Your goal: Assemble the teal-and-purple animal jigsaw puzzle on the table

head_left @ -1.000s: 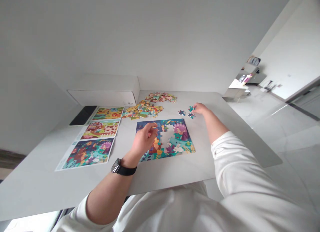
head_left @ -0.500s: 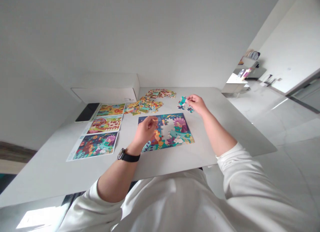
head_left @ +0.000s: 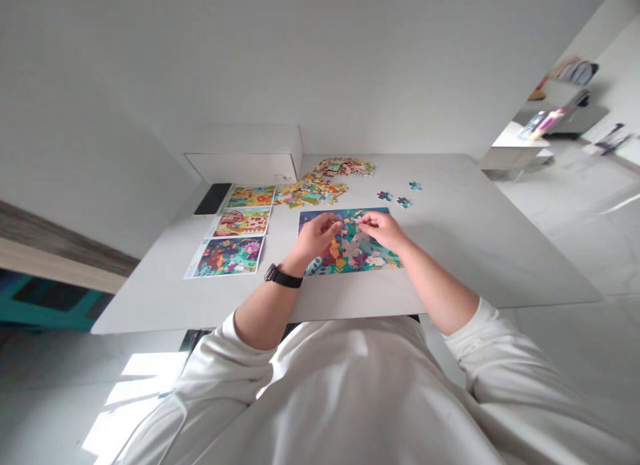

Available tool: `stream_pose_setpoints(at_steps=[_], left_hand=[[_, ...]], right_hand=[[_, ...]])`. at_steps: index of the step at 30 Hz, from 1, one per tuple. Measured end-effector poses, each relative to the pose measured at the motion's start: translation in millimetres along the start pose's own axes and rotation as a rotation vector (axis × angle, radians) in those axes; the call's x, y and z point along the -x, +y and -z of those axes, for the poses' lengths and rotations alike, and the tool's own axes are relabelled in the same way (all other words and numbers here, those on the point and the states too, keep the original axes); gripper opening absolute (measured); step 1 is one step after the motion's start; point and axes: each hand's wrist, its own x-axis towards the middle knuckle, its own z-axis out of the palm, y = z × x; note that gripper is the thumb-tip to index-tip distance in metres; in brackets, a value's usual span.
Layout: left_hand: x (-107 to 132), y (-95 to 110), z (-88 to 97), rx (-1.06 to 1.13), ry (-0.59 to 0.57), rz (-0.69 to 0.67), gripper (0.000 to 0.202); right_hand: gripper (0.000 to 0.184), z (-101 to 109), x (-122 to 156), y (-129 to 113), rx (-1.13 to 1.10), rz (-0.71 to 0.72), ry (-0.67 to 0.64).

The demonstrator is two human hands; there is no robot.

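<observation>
Right hand [head_left: 383, 228] has moved away from the loose pieces and now meets the left hand [head_left: 313, 237] above the jigsaw puzzle [head_left: 380, 258], with the fingers of both curled and nearly touching at its middle. Neither hand is spread wide; both are pinched narrow, but whether either holds a piece cannot be told at this size.

The puzzle is a rectangle of bright teal, navy, orange and purple, with a white rabbit [head_left: 376, 259] near its lower right. Much of its middle is hidden by the hands, so the unfilled gap there shows only in slivers. It lies flat on the white tabletop [head_left: 475, 238], close to the near edge, and its long axis runs left to right across the view, roughly parallel to that edge.

Three loose puzzle pieces [head_left: 403, 202] lie apart from one another beyond its upper right corner. Two heaps of puzzle pieces [head_left: 311, 193] sit beyond its far edge. To its left, three printed picture sheets [head_left: 229, 256] form a column, the nearest one showing a matching scene. A white box [head_left: 245, 163] and a dark flat slab [head_left: 213, 198] stand at the far left, and a black-strapped watch [head_left: 283, 275] circles the left wrist.
</observation>
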Motion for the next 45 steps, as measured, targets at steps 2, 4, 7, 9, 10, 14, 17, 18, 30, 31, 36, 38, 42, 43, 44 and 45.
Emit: stream_pose_setpoints(at_steps=[2,4,7,9,10,14,17,18,30,31,36,38,42,43,44,45], left_hand=[[2,3,0.0,-0.013,-0.037,-0.025,0.043],[3,7,0.5,-0.025,-0.062,-0.026,0.042],[4,9,1.2,-0.045,-0.084,-0.011,0.040],[5,10,1.3,-0.056,-0.093,-0.005,0.037],[5,10,1.3,-0.062,-0.097,0.001,0.035],[4,12,1.4,-0.062,-0.093,0.025,0.031],[5,14,1.9,-0.033,-0.084,0.021,0.029],[5,15,2.0,-0.023,-0.082,0.020,0.029],[6,13,0.9,-0.025,-0.173,0.074,0.031],[6,14,1.4,-0.049,-0.183,0.068,0.030],[8,18,4.7,-0.178,-0.245,-0.018,0.018],[8,19,5.4,-0.217,-0.253,-0.041,0.016],[8,16,4.7,-0.277,-0.250,-0.042,0.019],[7,16,4.2,-0.288,-0.251,-0.046,0.019],[7,15,3.6,-0.296,-0.251,-0.052,0.019],[7,14,3.0,-0.302,-0.247,-0.058,0.018]], right_hand=[[0.041,-1,1,0,0.004,-0.005,-0.018],[0.041,-1,1,0,0.014,0.002,-0.020],[0.041,-3,2,1,0.035,0.023,-0.035],[0.040,-5,3,2,0.051,0.028,-0.038],[0.040,-6,3,3,0.056,0.029,-0.037],[0.042,-5,3,2,0.040,0.032,-0.035],[0.043,-2,3,1,0.026,0.015,-0.005],[0.043,-2,3,1,0.023,0.008,0.006],[0.036,-7,1,9,0.058,0.024,-0.126],[0.036,-7,1,10,0.049,0.014,-0.145],[0.034,-9,3,17,0.068,-0.034,-0.227],[0.032,-10,4,18,0.088,-0.036,-0.243],[0.027,-10,4,20,0.126,-0.029,-0.242],[0.027,-10,4,20,0.138,-0.024,-0.239],[0.026,-9,4,20,0.150,-0.018,-0.235],[0.025,-9,4,20,0.161,-0.011,-0.229]])
